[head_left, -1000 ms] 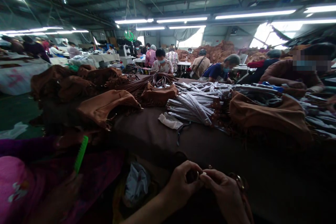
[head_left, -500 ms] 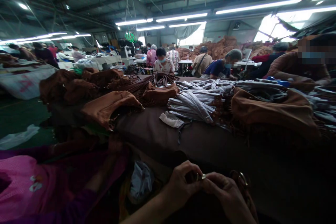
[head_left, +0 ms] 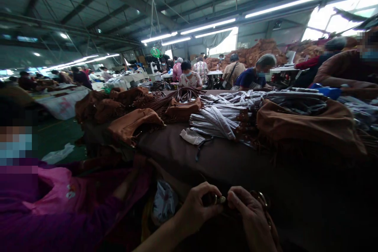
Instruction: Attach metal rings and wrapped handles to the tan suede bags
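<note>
Low in the head view, my left hand [head_left: 198, 204] pinches a small gold-coloured metal fitting [head_left: 220, 199] between thumb and forefinger. Just right of it, slightly apart, is my right hand [head_left: 250, 210], its thumb and fingertips pressed together. Whatever they hold is too small and dark to make out. Gold-coloured rings [head_left: 264, 198] show behind the right hand's knuckles; the thing they belong to is mostly hidden by that hand. Dark shadow covers the area beneath both hands.
A dark brown table [head_left: 165, 143] stretches ahead. Across it lie brown fringed bags [head_left: 134, 122], a larger brown bag [head_left: 304, 126] and white-wrapped straps [head_left: 214, 122]. A wrapped bundle [head_left: 164, 201] sits left of my hands. A co-worker in purple [head_left: 97, 214] is close left; others work beyond.
My hands have drawn slightly apart, leaving a gap between the fitting and my right fingertips. The view has shifted left, bringing more of the co-worker in purple into sight.
</note>
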Available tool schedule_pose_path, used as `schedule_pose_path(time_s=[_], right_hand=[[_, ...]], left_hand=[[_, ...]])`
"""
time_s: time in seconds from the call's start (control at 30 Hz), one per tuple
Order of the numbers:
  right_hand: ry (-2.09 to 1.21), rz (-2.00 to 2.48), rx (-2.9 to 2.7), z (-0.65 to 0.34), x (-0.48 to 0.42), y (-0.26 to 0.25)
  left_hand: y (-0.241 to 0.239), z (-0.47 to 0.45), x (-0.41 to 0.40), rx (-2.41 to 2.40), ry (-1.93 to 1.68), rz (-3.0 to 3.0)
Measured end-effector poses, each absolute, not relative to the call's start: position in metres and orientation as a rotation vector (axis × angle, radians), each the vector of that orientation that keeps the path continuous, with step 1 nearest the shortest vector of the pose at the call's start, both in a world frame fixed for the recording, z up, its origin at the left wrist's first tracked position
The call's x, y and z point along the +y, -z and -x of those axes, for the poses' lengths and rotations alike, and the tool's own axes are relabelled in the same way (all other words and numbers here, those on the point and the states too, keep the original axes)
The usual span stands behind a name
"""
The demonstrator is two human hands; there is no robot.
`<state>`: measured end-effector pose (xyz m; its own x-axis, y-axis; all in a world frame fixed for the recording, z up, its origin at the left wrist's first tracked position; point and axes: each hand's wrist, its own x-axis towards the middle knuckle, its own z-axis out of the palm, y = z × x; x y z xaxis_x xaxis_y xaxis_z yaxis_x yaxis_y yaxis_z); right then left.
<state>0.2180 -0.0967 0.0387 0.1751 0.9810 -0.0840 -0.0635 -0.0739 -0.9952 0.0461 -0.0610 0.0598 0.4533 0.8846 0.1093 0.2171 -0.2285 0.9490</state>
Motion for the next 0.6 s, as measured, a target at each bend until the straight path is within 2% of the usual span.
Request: schedule_pose_path(time_s=[0.27, 0.5, 0.6], right_hand=[[-0.914, 1.435, -1.195, -0.215, -0.102, -0.023], [-0.4, 1.335, -1.661, -0.212, -0.089, -0.026], [-0.432, 1.26, -1.885, -0.206, -0.078, -0.024]], left_hand=[[-0.062, -0.044, -0.061, 1.036, -0.854, -1.545], [-0.059, -0.033, -0.058, 1.076, -0.889, -1.479], [-0.054, -0.029, -0.06, 1.046, -0.89, -1.532]])
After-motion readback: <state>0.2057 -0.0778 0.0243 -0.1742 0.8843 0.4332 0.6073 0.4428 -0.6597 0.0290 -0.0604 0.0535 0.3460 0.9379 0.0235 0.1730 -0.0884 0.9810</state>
